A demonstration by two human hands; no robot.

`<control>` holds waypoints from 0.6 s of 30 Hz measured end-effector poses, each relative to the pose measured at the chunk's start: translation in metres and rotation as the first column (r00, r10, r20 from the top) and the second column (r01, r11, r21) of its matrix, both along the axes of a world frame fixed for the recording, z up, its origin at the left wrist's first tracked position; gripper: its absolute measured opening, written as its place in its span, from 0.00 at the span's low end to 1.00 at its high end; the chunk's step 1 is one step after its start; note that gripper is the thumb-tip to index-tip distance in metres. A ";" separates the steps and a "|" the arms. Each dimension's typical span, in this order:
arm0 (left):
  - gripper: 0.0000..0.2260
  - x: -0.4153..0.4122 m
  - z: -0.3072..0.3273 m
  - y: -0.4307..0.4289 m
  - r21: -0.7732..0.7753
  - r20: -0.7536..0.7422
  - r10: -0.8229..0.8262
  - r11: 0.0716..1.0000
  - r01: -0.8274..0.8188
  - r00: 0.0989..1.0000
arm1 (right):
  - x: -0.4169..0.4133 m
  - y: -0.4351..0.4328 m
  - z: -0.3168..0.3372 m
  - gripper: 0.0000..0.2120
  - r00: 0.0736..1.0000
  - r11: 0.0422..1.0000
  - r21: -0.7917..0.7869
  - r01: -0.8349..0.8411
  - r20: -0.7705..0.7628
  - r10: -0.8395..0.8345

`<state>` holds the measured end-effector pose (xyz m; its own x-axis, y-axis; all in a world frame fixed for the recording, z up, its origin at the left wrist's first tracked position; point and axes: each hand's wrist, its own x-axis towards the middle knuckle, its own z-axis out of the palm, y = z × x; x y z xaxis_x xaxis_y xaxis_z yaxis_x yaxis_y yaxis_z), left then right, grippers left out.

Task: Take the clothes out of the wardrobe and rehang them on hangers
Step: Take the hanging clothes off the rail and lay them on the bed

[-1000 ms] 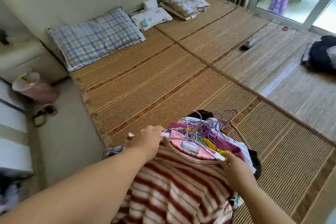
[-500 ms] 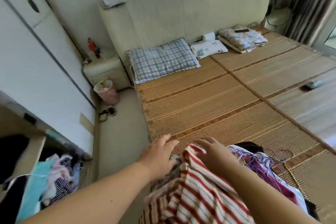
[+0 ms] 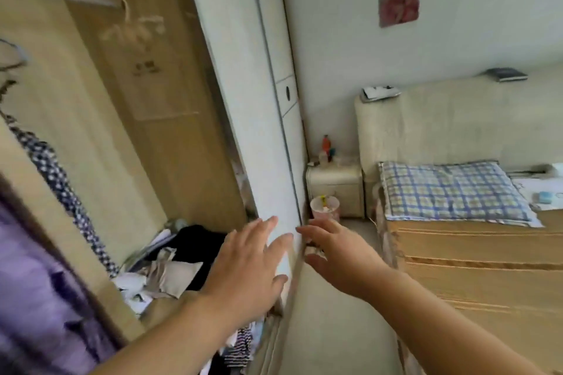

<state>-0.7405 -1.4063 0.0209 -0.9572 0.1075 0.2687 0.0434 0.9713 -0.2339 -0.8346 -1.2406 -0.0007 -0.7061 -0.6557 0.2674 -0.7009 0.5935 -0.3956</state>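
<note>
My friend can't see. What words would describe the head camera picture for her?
Two empty hands, left hand and right hand, stretch toward an open wardrobe with a heap of clothes at its bottom. A bed with a checked pillow lies to the right.

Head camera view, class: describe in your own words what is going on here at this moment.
A person reaches both hands towards an open wardrobe. The left hand and the right hand are spread and hold nothing. A loose pile of clothes lies on the wardrobe floor, not yet picked up. A dotted garment and a purple garment are at the left. The bed with its checked pillow is to the right.
</note>
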 end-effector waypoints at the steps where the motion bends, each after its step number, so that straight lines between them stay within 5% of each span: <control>1: 0.28 0.008 0.013 -0.021 -0.008 -0.040 0.036 0.999 -0.036 0.999 | 0.002 -0.024 0.015 0.25 0.999 0.999 -0.009 -0.033 -0.035 0.032; 11: 0.28 0.050 0.131 -0.145 -0.039 -0.446 0.278 0.944 -0.329 0.851 | 0.025 -0.192 0.140 0.29 0.908 0.948 -0.119 -0.295 -0.345 0.239; 18: 0.24 0.060 0.207 -0.178 -0.112 -0.653 0.307 0.865 -0.489 0.693 | 0.016 -0.262 0.213 0.27 0.821 0.807 -0.300 -0.508 -0.451 0.348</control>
<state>-0.6800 -1.5844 0.2279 -0.5730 -0.0938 0.8142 -0.5687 0.7608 -0.3126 -0.8188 -1.5029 0.2127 -0.1777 -0.6482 0.7404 -0.9798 0.0467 -0.1943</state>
